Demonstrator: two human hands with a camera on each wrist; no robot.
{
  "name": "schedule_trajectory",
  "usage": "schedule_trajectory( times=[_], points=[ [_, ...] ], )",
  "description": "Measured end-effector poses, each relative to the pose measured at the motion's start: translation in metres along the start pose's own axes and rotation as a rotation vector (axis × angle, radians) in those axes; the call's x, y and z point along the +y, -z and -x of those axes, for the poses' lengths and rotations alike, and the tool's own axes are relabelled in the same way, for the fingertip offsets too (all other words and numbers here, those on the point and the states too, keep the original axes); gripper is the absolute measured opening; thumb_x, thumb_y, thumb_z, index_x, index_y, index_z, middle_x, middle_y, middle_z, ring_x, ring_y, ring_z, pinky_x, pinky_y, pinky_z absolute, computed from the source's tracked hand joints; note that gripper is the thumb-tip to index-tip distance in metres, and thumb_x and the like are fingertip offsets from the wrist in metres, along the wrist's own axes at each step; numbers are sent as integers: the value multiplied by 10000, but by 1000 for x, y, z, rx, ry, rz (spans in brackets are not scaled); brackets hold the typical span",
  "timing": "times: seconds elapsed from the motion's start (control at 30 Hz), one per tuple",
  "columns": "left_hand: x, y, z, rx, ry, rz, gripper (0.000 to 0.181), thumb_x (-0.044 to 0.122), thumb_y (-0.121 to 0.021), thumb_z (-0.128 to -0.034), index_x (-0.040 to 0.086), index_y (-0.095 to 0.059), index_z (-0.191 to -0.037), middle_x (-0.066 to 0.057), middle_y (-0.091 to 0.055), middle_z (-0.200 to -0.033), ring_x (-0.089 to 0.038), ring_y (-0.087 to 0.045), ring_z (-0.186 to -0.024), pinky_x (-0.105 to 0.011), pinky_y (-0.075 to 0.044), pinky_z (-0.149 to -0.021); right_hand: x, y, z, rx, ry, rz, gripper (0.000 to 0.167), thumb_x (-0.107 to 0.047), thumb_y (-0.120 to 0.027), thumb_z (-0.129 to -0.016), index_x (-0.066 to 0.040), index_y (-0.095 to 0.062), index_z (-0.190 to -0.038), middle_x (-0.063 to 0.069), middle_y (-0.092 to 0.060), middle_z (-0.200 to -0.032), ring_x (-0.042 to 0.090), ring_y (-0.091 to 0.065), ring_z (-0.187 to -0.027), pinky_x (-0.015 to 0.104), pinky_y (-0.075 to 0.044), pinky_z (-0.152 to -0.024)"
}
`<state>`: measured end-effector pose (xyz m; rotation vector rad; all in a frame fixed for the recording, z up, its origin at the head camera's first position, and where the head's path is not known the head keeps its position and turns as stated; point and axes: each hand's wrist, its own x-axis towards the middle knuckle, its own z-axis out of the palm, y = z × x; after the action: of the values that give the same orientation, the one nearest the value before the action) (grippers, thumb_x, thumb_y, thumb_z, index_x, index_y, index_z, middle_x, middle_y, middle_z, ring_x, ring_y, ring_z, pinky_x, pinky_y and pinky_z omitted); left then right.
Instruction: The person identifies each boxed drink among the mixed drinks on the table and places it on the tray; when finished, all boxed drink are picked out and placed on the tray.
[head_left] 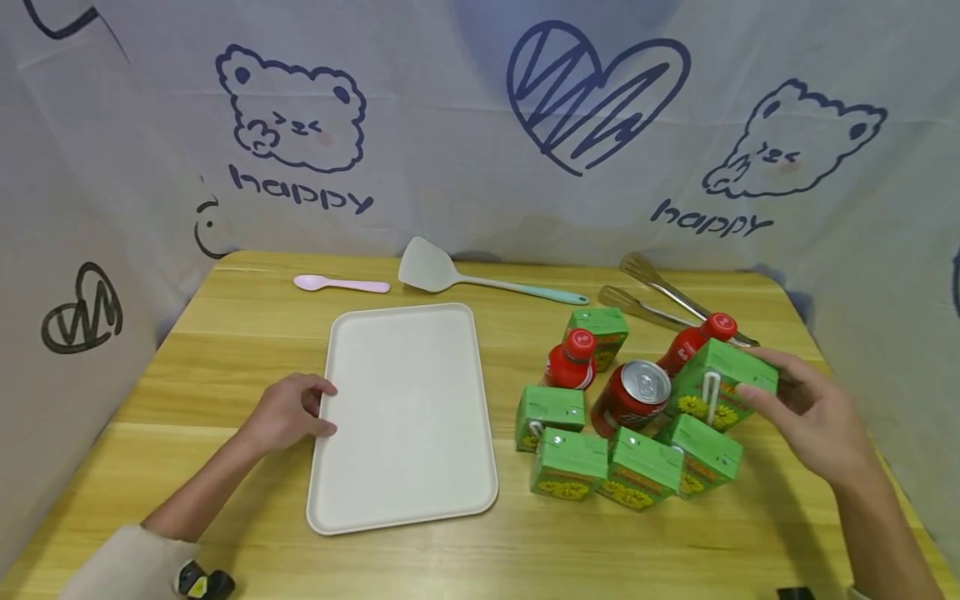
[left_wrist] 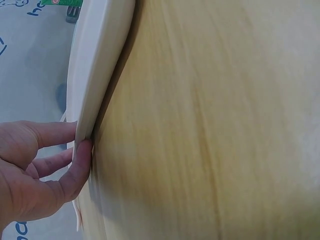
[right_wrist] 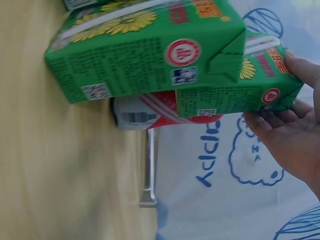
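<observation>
At the left edge of the white tray, my left hand pinches the rim between thumb and fingers. The left wrist view shows those fingertips on the tray's side wall. On the right, my right hand grips a green drink carton with a white straw, raised above the cartons nearby. In the right wrist view this carton sits between thumb and fingers, behind a nearer carton. A red can and a red-capped bottle stand beside it.
Several green cartons stand in front of the can. Another red bottle and a carton are behind. Along the table's back lie a pink spoon, a spatula and metal tongs. A drawn-on cloth hangs behind.
</observation>
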<state>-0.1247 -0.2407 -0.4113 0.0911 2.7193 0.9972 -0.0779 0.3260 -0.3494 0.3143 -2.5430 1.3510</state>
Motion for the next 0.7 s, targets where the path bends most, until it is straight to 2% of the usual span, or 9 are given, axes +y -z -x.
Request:
schedule_trajectory(
  times=[0.2,0.33,0.47,0.6,0.7],
  points=[
    [-1,0,-1,-2,4,4,489,51,-825,-655,-45,-608,-1083,-80,-605,-731,-157,-527,-661,-285,-435,-566,-12,5,-5,29,111,-157,441,185,-534,-842,85,-509,-1270,-68,-619,-961,13,-603,-767,116,-490,-658],
    [-1,0,-1,-1,2,-2,486,50,-826,-653,-44,-610,-1078,-76,-605,-724,-154,-525,-657,-283,-434,-565,-23,9,-10,46,132,-127,428,178,-533,-846,96,-509,-1266,-55,-611,-970,20,-598,-768,111,-497,-657],
    [-1,-1,-1,-3,6,-5,481,51,-825,-656,-40,-611,-1076,-73,-603,-723,-154,-526,-660,-282,-434,-567,-37,11,-14,70,149,1,423,167,-542,-848,81,-518,-1262,-58,-582,-964,20,-568,-749,97,-489,-653],
    [-1,-1,-2,-5,11,-8,482,54,-826,-658,-38,-610,-1079,-73,-597,-730,-157,-523,-669,-281,-433,-571,-48,11,-20,67,216,-4,426,184,-550,-832,96,-520,-1248,-38,-579,-962,38,-549,-732,89,-487,-665],
    [0,-1,-2,-7,14,-6,485,53,-826,-659,-40,-608,-1082,-75,-601,-729,-158,-523,-667,-283,-431,-571,-58,6,-23,60,243,-91,425,199,-570,-808,112,-533,-1223,-24,-600,-944,44,-561,-720,98,-491,-660]
  ],
)
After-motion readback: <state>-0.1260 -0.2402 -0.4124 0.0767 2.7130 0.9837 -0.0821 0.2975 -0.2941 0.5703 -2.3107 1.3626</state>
